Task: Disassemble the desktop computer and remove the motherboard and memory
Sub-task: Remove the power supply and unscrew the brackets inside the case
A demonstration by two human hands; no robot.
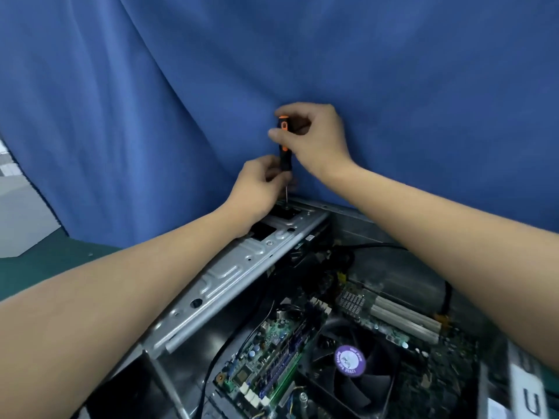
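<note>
Head view. Open desktop case on a green mat [45, 267], blue curtain [272, 55] behind.

- Right hand [314, 140]: fingers curled round the top of the screwdriver [284, 146], which stands upright.
- Left hand [257, 189]: pinches the screwdriver low down, steadying it.
- Tip sits at the far end of the metal drive cage [230, 276].
- Motherboard [272, 358] is still in the case beneath the cage, cooler fan [351, 361] on it. Memory not clearly made out.

Step, I judge: unscrewing the cage. Next calls for straight downward pressure while turning, then lifting the screw clear.
</note>
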